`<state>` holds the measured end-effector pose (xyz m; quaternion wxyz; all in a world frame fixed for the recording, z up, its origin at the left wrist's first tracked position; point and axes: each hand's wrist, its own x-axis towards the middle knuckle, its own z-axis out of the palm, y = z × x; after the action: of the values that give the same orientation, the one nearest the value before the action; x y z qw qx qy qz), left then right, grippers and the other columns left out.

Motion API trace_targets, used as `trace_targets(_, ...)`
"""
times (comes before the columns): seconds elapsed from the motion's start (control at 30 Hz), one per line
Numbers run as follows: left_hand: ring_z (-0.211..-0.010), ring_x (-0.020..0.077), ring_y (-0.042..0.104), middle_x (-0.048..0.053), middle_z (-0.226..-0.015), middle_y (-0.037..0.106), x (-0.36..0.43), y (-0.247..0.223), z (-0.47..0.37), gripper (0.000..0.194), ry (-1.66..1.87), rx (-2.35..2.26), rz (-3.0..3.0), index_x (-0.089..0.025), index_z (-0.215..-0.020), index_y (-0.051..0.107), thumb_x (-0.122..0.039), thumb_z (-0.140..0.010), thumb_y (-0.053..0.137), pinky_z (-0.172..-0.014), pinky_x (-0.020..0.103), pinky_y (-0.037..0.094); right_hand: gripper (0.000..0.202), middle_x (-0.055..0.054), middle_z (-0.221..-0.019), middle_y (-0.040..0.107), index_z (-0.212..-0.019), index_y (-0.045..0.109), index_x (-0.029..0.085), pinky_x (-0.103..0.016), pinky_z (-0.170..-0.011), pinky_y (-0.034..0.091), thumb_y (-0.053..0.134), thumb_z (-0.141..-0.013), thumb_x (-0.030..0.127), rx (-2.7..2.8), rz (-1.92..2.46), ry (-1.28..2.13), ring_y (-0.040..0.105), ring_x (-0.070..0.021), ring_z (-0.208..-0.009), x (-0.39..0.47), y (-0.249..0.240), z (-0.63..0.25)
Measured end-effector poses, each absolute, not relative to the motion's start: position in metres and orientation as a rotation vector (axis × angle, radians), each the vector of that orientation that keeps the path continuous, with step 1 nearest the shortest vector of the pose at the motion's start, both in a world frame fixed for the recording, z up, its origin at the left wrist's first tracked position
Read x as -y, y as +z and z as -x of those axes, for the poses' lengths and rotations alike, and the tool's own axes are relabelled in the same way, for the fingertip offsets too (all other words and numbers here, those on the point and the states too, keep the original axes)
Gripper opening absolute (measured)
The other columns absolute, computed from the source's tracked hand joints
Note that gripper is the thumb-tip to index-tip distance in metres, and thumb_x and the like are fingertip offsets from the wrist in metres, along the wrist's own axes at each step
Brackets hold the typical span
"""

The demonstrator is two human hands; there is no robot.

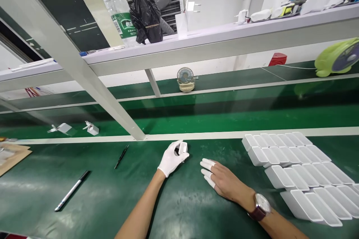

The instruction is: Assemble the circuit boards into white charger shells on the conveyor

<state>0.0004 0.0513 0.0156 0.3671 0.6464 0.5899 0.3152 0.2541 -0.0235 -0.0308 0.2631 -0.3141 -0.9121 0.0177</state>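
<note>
A white glove covers my left hand (171, 158), whose thumb and fingers are closed around a small white plastic charger housing (183, 147) near the far edge of the green bench. Only its pale boxy face shows; the fingers cover the rest. To the right, my right hand (223, 180) rests low over the mat with white finger cots on some fingers. Those fingers are stretched out and hold nothing. Beyond it, several white plastic housings (297, 171) stand in slanted rows. A dark slim pen (121, 156) and a silver-and-black marker (72, 191) lie left of my left hand.
Behind a pale rail (196, 135) runs a green conveyor belt (213, 113) with two white plug adapters (92, 129) at left. A slanted metal post (98, 89) meets the rail. A small fan (185, 79) stands beyond, under a cluttered shelf (218, 32). Cardboard (17, 158) lies far left.
</note>
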Motion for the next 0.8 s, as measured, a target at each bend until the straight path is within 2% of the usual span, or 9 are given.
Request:
trace_targets(0.13,-0.077,0.0156,0.061,0.007,-0.118,0.061,-0.054,0.012,-0.001,0.057,0.83,-1.508,-1.783,-0.021,-0.127,0.06,-0.028,-0.073,0.075,-0.069,0.031,0.054,0.028,-0.017,-0.132,0.06,-0.118,0.063,0.01,-0.052,-0.114,0.04,0.048,-0.095,0.009,2.464,0.79,0.074,0.045,-0.0299,-0.136,0.029,-0.033,-0.247)
trace_targets(0.33,-0.081,0.0173,0.061,0.004,-0.106,0.062,-0.055,0.011,-0.004,0.049,0.846,-1.55,-1.783,-0.019,-0.107,0.062,-0.029,-0.064,0.082,-0.073,0.032,0.053,0.026,-0.017,-0.132,0.06,-0.115,0.063,0.011,-0.053,-0.116,0.039,0.048,-0.094,0.008,2.453,0.801,0.113,0.046,-0.029,-0.136,0.028,-0.034,-0.245)
trace_targets(0.43,-0.084,0.0171,0.06,0.004,-0.115,0.059,-0.054,0.011,-0.003,0.062,0.832,-1.539,-1.79,-0.02,-0.116,0.059,-0.024,-0.06,0.083,-0.077,0.033,0.053,0.026,-0.017,-0.132,0.06,-0.115,0.063,0.011,-0.052,-0.114,0.042,0.046,-0.095,0.008,2.462,0.811,0.128,0.047,-0.0293,-0.135,0.028,-0.029,-0.246)
trace_targets(0.5,-0.091,0.0176,0.059,0.006,-0.125,0.055,-0.053,0.01,0.001,0.071,0.814,-1.478,-1.822,-0.023,-0.13,0.054,-0.02,-0.063,0.08,-0.083,0.035,0.053,0.026,-0.019,-0.132,0.06,-0.114,0.063,0.01,-0.052,-0.113,0.042,0.045,-0.095,0.007,2.473,0.808,0.119,0.048,-0.0298,-0.135,0.028,-0.027,-0.246)
trace_targets(0.57,-0.095,0.0178,0.058,0.007,-0.128,0.053,-0.053,0.011,0.004,0.071,0.785,-1.415,-1.852,-0.025,-0.137,0.05,-0.018,-0.071,0.074,-0.088,0.036,0.052,0.026,-0.019,-0.133,0.06,-0.114,0.063,0.009,-0.052,-0.113,0.043,0.046,-0.094,0.007,2.482,0.804,0.115,0.048,-0.0303,-0.134,0.028,-0.027,-0.246)
trace_targets(0.67,-0.096,0.018,0.057,0.007,-0.124,0.054,-0.054,0.013,0.007,0.064,0.743,-1.386,-1.854,-0.026,-0.134,0.055,-0.02,-0.073,0.074,-0.087,0.036,0.051,0.028,-0.018,-0.133,0.06,-0.117,0.062,0.01,-0.052,-0.113,0.042,0.048,-0.093,0.009,2.485,0.799,0.133,0.048,-0.03,-0.134,0.027,-0.029,-0.246)
trace_targets(0.8,-0.101,0.0205,0.057,0.005,-0.117,0.056,-0.057,0.014,0.005,0.064,0.742,-1.354,-1.841,-0.025,-0.119,0.063,-0.019,-0.059,0.086,-0.083,0.033,0.051,0.032,-0.017,-0.133,0.059,-0.123,0.06,0.01,-0.053,-0.115,0.04,0.05,-0.093,0.008,2.484,0.802,0.145,0.046,-0.0294,-0.136,0.027,-0.035,-0.247)
